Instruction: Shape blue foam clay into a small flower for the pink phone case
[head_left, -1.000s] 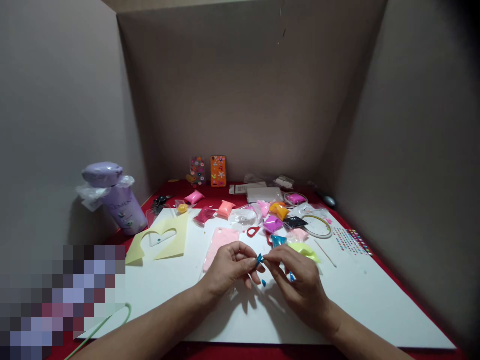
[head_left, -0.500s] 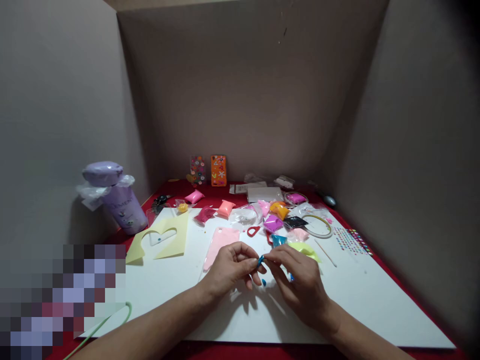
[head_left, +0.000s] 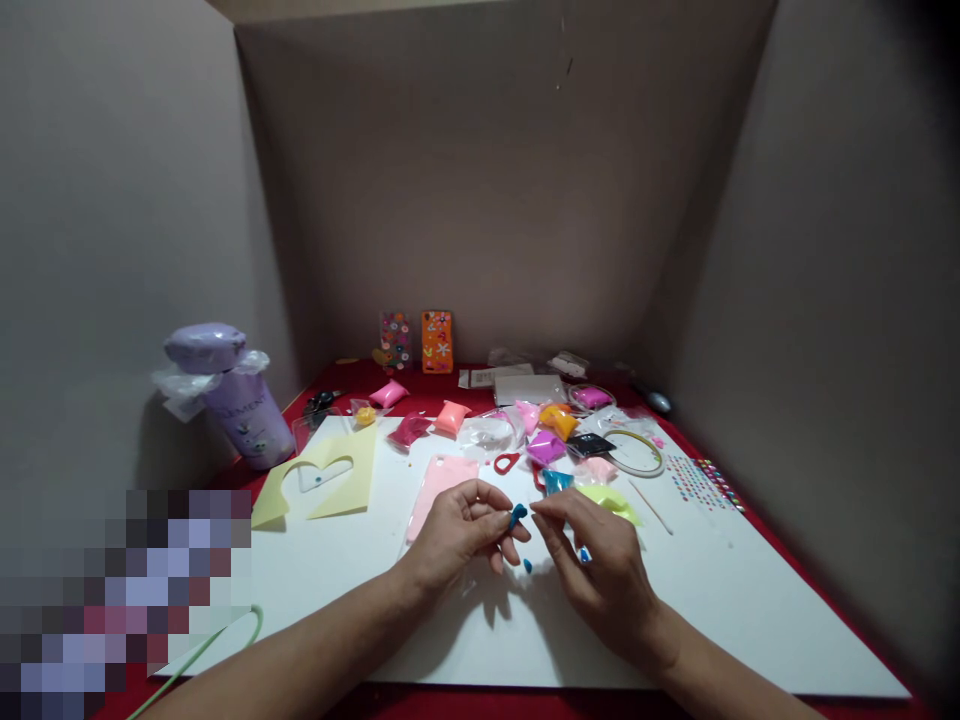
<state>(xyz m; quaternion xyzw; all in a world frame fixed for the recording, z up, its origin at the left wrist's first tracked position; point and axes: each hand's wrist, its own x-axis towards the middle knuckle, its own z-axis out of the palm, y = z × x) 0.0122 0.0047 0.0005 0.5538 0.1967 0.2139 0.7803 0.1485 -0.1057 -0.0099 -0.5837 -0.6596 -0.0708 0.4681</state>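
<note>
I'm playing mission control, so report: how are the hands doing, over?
Left hand pinching small, blue, clay-like lump. Right hand close beside, grip unclear. Tiny blue oval piece on flat white board below; nothing visibly blocking.

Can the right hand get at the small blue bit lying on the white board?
Probably yes: the small blue bit lies close to the right hand, with nothing visible between them. The left hand, pinching another blue piece, is nearby but doesn't appear to block it.

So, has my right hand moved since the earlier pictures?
Yes: its fingertips have shifted slightly right, off the held blue piece, judged against the loose blue bit below.
</note>
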